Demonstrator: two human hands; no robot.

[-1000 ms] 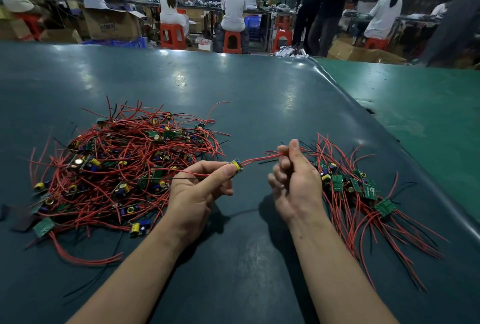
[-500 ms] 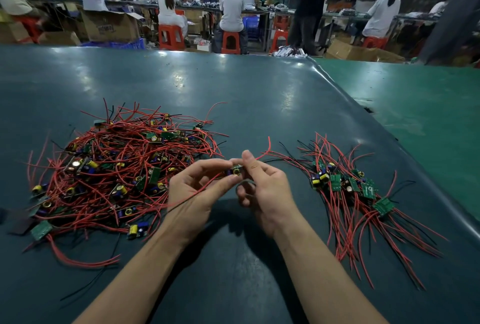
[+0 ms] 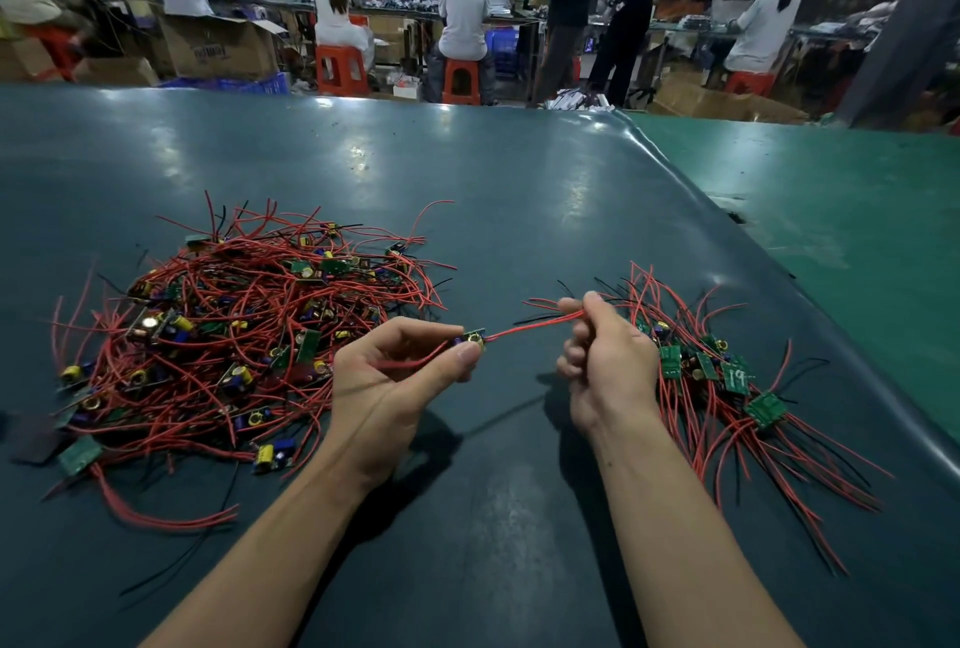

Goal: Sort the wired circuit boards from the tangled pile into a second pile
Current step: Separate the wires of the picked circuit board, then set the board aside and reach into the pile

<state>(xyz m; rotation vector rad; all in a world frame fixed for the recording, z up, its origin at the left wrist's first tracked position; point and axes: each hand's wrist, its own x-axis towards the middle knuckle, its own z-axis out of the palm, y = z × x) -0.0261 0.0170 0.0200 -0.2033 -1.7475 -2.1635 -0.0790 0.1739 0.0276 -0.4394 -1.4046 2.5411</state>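
A big tangled pile point(image 3: 228, 335) of small green circuit boards with red and black wires lies on the left of the dark green table point(image 3: 493, 190). A smaller sorted pile point(image 3: 727, 377) lies on the right. Between the piles, my left hand point(image 3: 395, 387) pinches one small circuit board point(image 3: 471, 339) by thumb and forefinger. Its red wires point(image 3: 535, 326) stretch right into my right hand point(image 3: 608, 367), which is closed around them above the table.
The table's right edge point(image 3: 779, 294) runs diagonally beside a lighter green surface. Several people sit on orange stools point(image 3: 340, 68) at benches beyond the far edge, with cardboard boxes point(image 3: 218, 47) on the floor.
Half a second ago both hands met at the board in the middle. My right hand has since slid right along the red wires, pulling them straight, while the left keeps the board.
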